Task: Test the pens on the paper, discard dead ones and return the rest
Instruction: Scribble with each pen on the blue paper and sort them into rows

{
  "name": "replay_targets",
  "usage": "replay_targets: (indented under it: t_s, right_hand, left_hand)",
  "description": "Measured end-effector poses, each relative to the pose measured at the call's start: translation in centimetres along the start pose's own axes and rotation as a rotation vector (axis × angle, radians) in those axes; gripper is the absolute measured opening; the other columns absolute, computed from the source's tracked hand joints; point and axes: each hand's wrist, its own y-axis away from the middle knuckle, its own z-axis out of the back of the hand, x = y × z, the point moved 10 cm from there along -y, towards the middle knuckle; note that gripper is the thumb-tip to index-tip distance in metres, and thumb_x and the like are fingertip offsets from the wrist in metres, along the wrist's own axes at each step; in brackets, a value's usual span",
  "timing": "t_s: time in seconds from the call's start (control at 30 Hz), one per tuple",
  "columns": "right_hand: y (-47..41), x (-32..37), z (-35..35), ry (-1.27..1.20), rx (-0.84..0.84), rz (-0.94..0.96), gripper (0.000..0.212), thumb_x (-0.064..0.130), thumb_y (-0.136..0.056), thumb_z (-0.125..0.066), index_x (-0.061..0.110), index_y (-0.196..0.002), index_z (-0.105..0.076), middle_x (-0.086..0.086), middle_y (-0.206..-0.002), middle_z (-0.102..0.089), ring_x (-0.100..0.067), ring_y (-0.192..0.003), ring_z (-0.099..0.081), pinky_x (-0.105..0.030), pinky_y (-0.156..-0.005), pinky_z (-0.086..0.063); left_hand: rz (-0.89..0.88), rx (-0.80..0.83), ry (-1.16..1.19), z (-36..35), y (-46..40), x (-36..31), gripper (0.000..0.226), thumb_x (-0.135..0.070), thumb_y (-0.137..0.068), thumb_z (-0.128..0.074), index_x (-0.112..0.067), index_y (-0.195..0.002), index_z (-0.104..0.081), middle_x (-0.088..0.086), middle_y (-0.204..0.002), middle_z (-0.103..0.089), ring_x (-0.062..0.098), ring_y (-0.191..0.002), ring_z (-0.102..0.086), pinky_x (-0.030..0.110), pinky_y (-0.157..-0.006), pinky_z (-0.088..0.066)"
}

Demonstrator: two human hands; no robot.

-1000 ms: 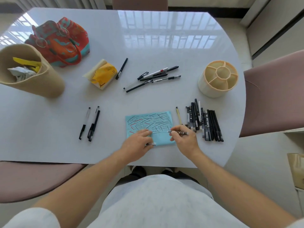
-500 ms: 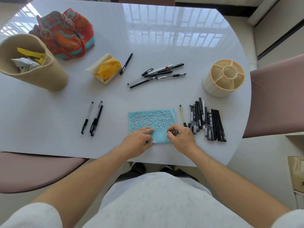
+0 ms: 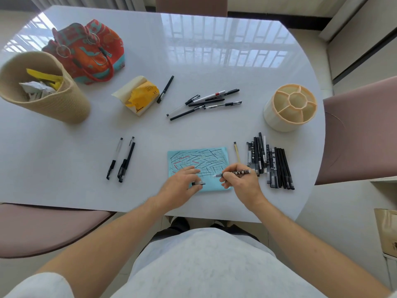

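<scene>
1. Now, the right hand (image 3: 242,183) has its fingers curled round a patterned pen (image 3: 235,173); the pen lies almost flat, with its pale tip pointing left over the blue paper (image 3: 206,158). Whether the tip touches the sheet, I cannot tell.
2. The left hand (image 3: 181,186) rests on the lower left part of the same paper, and its fingertips pinch a small dark pen cap (image 3: 198,183).
3. The paper lies flat near the front edge of the white table (image 3: 193,50) and is covered with many short black strokes and a few red ones. The two hands hide its lower corners.
4. Just right of the paper lies a thin yellow pen (image 3: 237,151), and beside it a dense row of dark pens (image 3: 270,164), side by side, close to the right hand.
5. Further right and back stands a cream pen holder (image 3: 290,106) with several compartments, all seen from above.
6. Behind the paper, in the middle of the table, lies a loose group of pens (image 3: 206,103), and one single black pen (image 3: 165,89) lies next to a yellow tissue pack (image 3: 137,95).
7. To the left of the paper lie three pens (image 3: 121,160), well apart from the others.
8. At the far left stands a beige woven basket (image 3: 68,104) with crumpled paper and something yellow inside; behind it sits an orange patterned bag (image 3: 88,50).
</scene>
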Motion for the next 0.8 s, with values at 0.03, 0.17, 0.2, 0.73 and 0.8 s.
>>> replay_targets:
  t_s: [0.03,0.17,0.2,0.73,0.8]
  right_hand:
    - [0.3,0.2,-0.4,-0.02,0.025,-0.002,0.013,-0.009,-0.089,-0.063,0.001,-0.084,-0.07,-0.018,-0.071,-0.072,-0.026,-0.065,-0.068,-0.04,-0.065,-0.058]
    - [0.8,0.6,-1.4,-0.037,0.069,-0.002,0.009,-0.009,-0.09,-0.065,-0.001,-0.088,-0.07,-0.02,-0.076,-0.073,-0.027,-0.073,-0.071,-0.041,-0.068,-0.061]
    - [0.8,0.7,-1.5,-0.041,0.076,-0.002,0.008,-0.008,-0.09,-0.065,-0.001,-0.089,-0.07,-0.021,-0.078,-0.073,-0.026,-0.073,-0.072,-0.042,-0.069,-0.061]
    - [-0.5,-0.5,-1.8,-0.065,0.044,-0.052,0.018,0.017,-0.101,-0.064,0.0,-0.096,-0.07,-0.006,-0.076,-0.075,-0.018,-0.067,-0.069,-0.036,-0.069,-0.063]
    - [-2.1,0.5,-0.5,-0.067,0.0,-0.049,0.014,0.014,-0.102,-0.062,0.003,-0.096,-0.068,-0.001,-0.073,-0.071,-0.014,-0.066,-0.065,-0.032,-0.064,-0.062]
  left_hand:
    - [-0.004,-0.009,0.005,0.3,0.0,-0.3,0.011,-0.041,-0.095,-0.061,-0.032,-0.089,-0.066,-0.013,-0.143,-0.053,0.003,-0.142,-0.032,0.025,-0.113,-0.029]
    - [-0.022,-0.031,0.016,1.2,0.1,-1.3,0.011,-0.041,-0.095,-0.061,-0.039,-0.084,-0.058,-0.012,-0.14,-0.055,0.005,-0.136,-0.039,0.024,-0.11,-0.031]
    - [-0.021,-0.037,0.02,1.4,0.1,-1.5,0.013,-0.041,-0.095,-0.061,-0.038,-0.083,-0.058,-0.013,-0.139,-0.056,0.005,-0.134,-0.041,0.023,-0.108,-0.031]
    - [0.057,0.024,0.098,1.4,-1.5,-3.6,0.02,-0.039,-0.092,-0.062,-0.027,-0.075,-0.06,-0.012,-0.07,-0.068,0.003,-0.067,-0.062,0.033,-0.065,-0.052]
    - [0.065,-0.006,0.095,2.1,-2.1,-3.4,0.013,-0.044,-0.089,-0.065,-0.031,-0.092,-0.067,-0.014,-0.082,-0.069,0.005,-0.079,-0.062,0.033,-0.072,-0.052]
